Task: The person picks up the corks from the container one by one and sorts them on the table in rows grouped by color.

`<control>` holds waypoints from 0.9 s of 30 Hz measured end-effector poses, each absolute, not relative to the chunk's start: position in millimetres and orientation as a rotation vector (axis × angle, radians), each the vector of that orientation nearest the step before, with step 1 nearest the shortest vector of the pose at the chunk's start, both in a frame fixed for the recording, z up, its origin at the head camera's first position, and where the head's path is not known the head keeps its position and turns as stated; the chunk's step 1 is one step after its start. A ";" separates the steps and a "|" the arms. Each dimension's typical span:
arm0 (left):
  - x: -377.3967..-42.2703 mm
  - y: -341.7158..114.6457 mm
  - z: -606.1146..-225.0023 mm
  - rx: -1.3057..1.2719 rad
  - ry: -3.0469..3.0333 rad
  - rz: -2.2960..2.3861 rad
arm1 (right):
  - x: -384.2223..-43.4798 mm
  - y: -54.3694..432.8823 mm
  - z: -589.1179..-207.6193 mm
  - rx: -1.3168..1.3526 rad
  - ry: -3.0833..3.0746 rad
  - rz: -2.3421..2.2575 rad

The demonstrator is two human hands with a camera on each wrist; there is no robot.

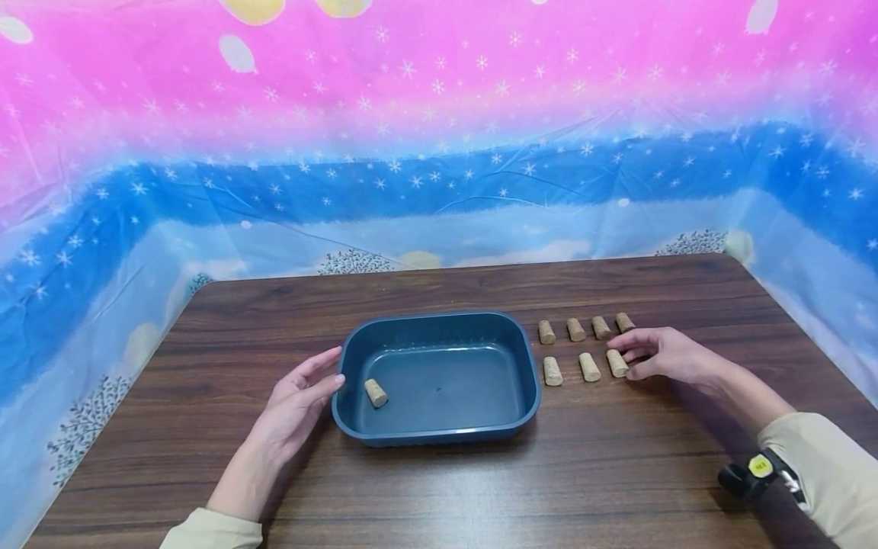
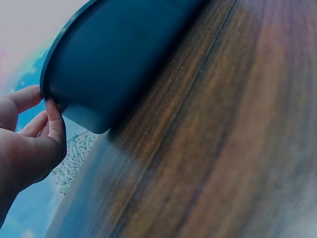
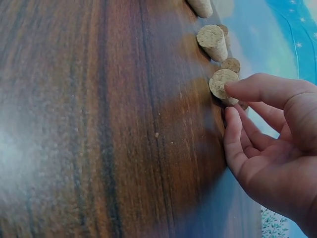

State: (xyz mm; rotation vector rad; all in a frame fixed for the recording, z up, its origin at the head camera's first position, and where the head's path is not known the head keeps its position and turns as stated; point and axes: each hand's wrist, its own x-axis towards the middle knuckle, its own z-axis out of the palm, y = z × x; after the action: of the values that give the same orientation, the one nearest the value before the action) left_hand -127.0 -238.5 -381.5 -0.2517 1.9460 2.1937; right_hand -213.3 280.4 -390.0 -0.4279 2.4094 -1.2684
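A dark blue plastic tub (image 1: 439, 438) stands on the wooden table with a single cork (image 1: 376, 393) lying inside near its left end. My left hand (image 1: 288, 408) rests its fingertips against the tub's left rim from outside, fingers fairly straight. To the right of the tub, corks lie in two rows. At the right end of the front row, my right hand (image 1: 675, 357) pinches a cork (image 1: 616, 364) between thumb and fingers. In the right wrist view the thumb covers part of that cork's round end (image 3: 222, 84), and the fingertips are at its side.
Two more corks (image 1: 552, 371) (image 1: 589, 367) lie in the front row. Several others, including one at the left end (image 1: 546, 332), form the back row. The brown table (image 1: 439, 496) meets a pink and blue snowflake cloth (image 1: 439, 152) behind it.
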 end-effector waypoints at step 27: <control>-127.3 -238.7 -380.3 -0.266 1.959 2.173 | -187.1 214.8 -331.5 -0.558 2.573 -1.222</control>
State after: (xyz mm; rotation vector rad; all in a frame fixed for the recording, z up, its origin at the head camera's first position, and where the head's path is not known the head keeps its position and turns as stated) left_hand -127.3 -238.7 -380.3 -0.2661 1.9586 2.1727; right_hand -187.1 214.8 -331.5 -0.5577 2.5727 -1.2224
